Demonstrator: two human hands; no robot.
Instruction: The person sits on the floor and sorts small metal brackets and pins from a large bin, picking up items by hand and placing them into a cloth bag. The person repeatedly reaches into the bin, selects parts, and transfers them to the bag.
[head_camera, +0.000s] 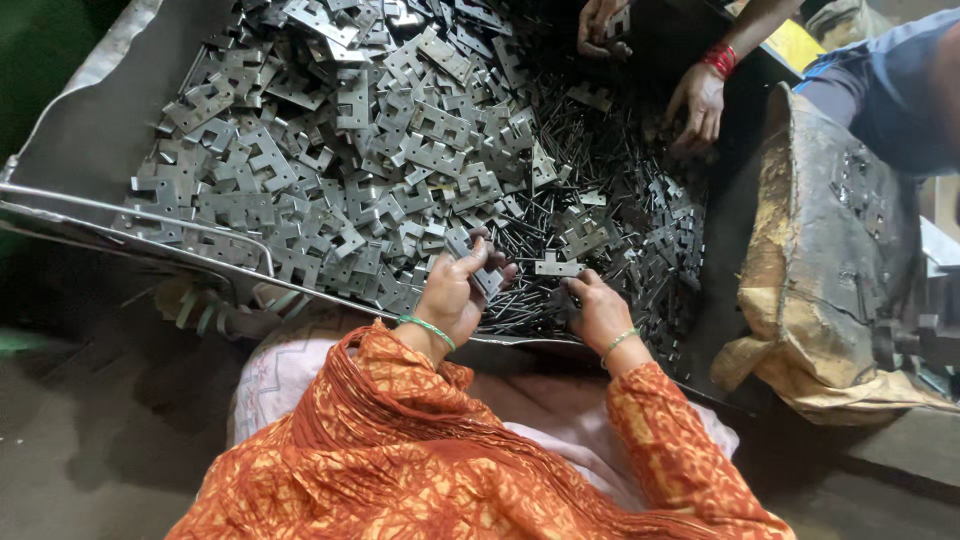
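A big heap of flat grey metal hinge plates (350, 150) fills a metal tray (80, 130) in front of me. To its right lies a dark pile of thin metal pins (600, 190). My left hand (455, 290) is curled around a small stack of hinge plates (478, 262) at the heap's near edge. My right hand (598, 305) rests low on the pins with its fingers bent into them; what it grips is hidden. Both wrists wear green bangles, and orange patterned sleeves cover my arms.
Another person's hands (700, 105) with red bangles reach into the pins at the far right; that person's second hand (600, 25) is at the top. A worn, dirty sack (820, 260) stands to the right. A thin metal rod (150, 215) runs along the tray's near left rim.
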